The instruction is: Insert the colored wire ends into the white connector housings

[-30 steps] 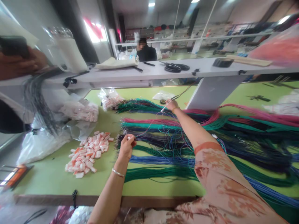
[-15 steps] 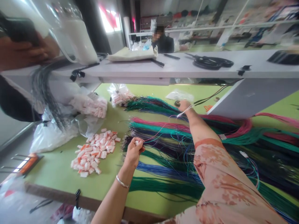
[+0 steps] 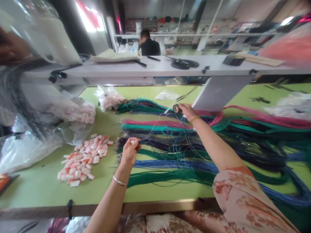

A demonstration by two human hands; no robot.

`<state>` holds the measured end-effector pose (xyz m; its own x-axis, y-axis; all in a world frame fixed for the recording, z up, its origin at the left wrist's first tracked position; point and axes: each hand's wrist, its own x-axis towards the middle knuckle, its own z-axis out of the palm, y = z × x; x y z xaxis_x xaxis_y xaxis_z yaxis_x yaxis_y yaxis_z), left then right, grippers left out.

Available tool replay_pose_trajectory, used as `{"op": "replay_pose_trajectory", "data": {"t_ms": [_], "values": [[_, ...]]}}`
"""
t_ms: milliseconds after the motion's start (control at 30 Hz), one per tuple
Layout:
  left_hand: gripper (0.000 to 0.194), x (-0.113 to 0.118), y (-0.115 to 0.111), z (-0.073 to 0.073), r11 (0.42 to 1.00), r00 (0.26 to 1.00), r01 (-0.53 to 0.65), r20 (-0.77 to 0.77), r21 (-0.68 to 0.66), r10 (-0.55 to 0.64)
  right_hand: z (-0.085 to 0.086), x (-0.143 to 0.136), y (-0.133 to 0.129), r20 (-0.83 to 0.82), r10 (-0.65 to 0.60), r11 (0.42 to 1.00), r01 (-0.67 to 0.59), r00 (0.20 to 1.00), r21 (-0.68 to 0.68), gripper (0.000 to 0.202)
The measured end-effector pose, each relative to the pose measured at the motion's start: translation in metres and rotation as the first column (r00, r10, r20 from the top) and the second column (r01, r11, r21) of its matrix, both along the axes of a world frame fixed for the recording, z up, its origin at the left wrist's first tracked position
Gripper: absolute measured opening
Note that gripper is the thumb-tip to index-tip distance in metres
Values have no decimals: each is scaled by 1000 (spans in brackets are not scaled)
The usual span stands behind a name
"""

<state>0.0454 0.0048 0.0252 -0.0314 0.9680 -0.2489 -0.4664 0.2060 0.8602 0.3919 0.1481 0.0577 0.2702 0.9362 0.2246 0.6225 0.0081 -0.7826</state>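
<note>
My left hand [image 3: 130, 152] is closed on a small white connector [image 3: 132, 142], mostly covered by the fingers. From it thin pink and teal wires [image 3: 151, 131] loop up and to the right. A roll of dark tape [image 3: 176, 108] is held at its edge by my right hand [image 3: 187, 112], above the rear wire bundles. Close beside the roll is a white plug-like piece [image 3: 167, 110]; I cannot tell whether the right hand holds its wires too. Below both hands lie long bundles of green wires [image 3: 167, 178], blue wires [image 3: 155, 164] and pink wires [image 3: 148, 122].
White and orange connectors [image 3: 85, 158] are heaped at left, with bagged ones [image 3: 82, 111] behind. A raised shelf [image 3: 136, 69] crosses the back, its support panel [image 3: 216, 92] near my right hand. Black cable [image 3: 184, 63] lies on it. A person [image 3: 150, 45] sits beyond.
My right hand now shows the tape roll raised in its fingers, where before it reached down over it. The view has swung right. My left hand still holds the connector.
</note>
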Motion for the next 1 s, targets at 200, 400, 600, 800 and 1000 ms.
{"op": "replay_pose_trajectory", "data": {"t_ms": [200,400,600,800,1000], "values": [[48,9,-3,7,999,995,15,-101,45,-10,18,-34,-124,-434,267,953,-303,860,-15,46],[40,26,-14,19,980,956,102,-290,170,-49,33,-102,-171,-163,649,756,-654,744,22,45],[29,24,-22,29,928,857,286,-498,240,-135,27,-139,-165,4,673,740,-673,740,3,44],[16,16,-24,25,854,683,409,-729,322,-53,19,-144,-150,103,667,745,-666,738,-46,40],[17,17,-28,33,712,318,566,-907,415,275,22,-145,-143,125,680,733,-667,722,-131,42]]}}
